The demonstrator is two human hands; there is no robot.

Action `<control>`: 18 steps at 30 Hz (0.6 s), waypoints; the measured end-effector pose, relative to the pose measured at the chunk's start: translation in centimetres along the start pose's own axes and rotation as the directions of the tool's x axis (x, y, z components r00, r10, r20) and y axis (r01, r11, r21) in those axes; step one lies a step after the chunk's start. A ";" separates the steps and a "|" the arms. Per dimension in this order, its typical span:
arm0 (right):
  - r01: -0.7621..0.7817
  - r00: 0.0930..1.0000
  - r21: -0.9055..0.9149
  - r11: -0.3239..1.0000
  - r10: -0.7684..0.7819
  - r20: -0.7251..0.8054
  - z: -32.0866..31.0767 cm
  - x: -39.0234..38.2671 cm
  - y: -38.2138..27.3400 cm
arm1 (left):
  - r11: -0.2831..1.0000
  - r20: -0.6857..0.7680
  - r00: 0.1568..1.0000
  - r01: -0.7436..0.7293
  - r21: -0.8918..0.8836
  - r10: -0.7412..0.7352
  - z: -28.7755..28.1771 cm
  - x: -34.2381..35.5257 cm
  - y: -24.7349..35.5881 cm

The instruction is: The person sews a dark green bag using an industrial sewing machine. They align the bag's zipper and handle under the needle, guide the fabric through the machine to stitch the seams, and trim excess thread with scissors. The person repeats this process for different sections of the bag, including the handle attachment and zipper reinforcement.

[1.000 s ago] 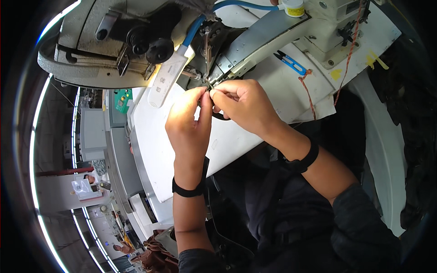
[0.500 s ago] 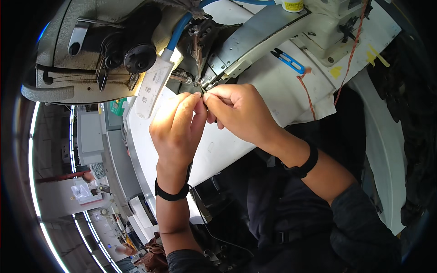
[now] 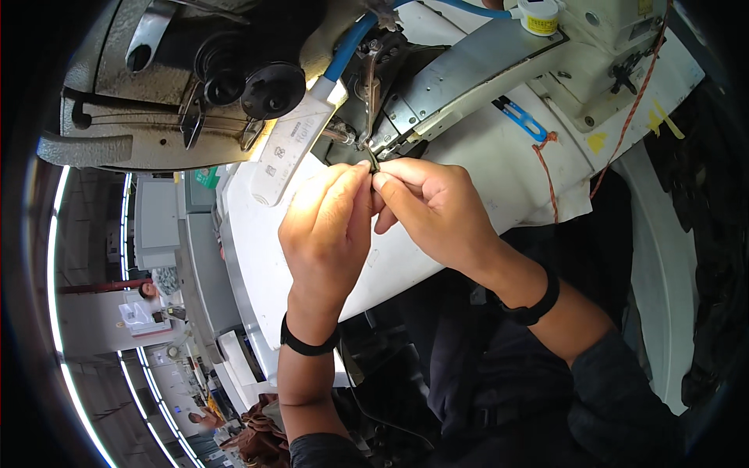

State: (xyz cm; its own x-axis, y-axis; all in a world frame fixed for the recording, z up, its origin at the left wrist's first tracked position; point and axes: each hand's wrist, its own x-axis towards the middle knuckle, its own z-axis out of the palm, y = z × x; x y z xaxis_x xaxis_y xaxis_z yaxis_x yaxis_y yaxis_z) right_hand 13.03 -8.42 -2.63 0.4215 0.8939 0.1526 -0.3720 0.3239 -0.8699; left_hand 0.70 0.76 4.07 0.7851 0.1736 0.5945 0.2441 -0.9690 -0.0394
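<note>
My left hand (image 3: 326, 226) and my right hand (image 3: 446, 214) meet fingertip to fingertip just in front of the sewing machine's needle area (image 3: 363, 143). Both are closed in a pinch on a small dark olive strip (image 3: 374, 162), probably fabric. Its upper end reaches toward the machine's foot; the rest is hidden behind my fingers. A white lamp (image 3: 290, 152) on a blue flexible neck hangs beside my left hand and lights it brightly.
The machine head (image 3: 156, 148) fills the upper left, its arm (image 3: 468, 78) running to the upper right. Blue thread snips (image 3: 521, 121) on an orange cord (image 3: 550, 183) lie on the white table (image 3: 390, 269). A small white pot (image 3: 538, 15) stands on the machine. People appear at far left.
The whole view has shifted, so machine and hands sit farther right and slightly lower. More of the dark strip shows between my fingertips and the machine. Both hands keep their pinch.
</note>
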 end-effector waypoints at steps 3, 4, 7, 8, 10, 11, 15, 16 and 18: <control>-0.035 0.999 -0.034 0.999 0.036 0.022 -0.4 -0.1 0.0 | 0.996 -0.018 0.997 0.071 -0.044 -0.072 0.3 -0.7 0.8; -0.026 1.000 -0.066 0.997 0.026 0.006 -0.4 -0.2 0.1 | 0.992 -0.026 0.995 0.096 -0.081 -0.099 0.5 -1.1 1.1; -0.013 1.000 -0.119 0.993 0.010 -0.021 -0.5 -0.3 -0.7 | 0.991 -0.040 0.993 0.112 -0.075 -0.115 1.1 -2.1 1.6; -0.014 1.000 -0.119 0.993 0.012 -0.014 -0.5 -0.3 -0.8 | 0.990 -0.034 0.991 0.130 -0.060 -0.132 1.2 -2.4 2.0; -0.018 1.000 -0.119 0.993 0.019 0.001 -0.7 -0.2 -0.7 | 0.985 -0.020 0.985 0.172 -0.002 -0.172 1.1 -2.5 2.7; -0.034 0.999 -0.111 0.993 0.035 0.007 -0.6 -0.2 -0.9 | 0.981 -0.038 0.981 0.192 0.013 -0.192 1.4 -2.6 3.0; -0.040 0.999 -0.079 0.996 0.041 0.011 -0.5 -0.2 -1.1 | 0.985 -0.111 0.980 0.172 0.026 -0.168 2.4 -2.9 2.7; -0.027 1.000 -0.071 0.997 0.027 0.008 -0.5 -0.2 -1.1 | 0.988 -0.137 0.978 0.157 0.010 -0.154 2.7 -2.9 2.4; -0.058 0.998 -0.058 0.997 0.060 0.026 -0.7 0.0 -1.3 | 0.990 -0.178 0.974 0.139 -0.013 -0.139 2.7 -2.9 1.9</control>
State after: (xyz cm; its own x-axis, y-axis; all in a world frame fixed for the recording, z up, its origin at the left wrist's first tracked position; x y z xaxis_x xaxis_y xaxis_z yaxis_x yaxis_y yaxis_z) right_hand 14.07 -9.04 -1.82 0.3767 0.9194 0.1127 -0.3473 0.2530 -0.9030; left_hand 0.47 -1.11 0.11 0.6298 0.2724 0.7274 0.3431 -0.9377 0.0542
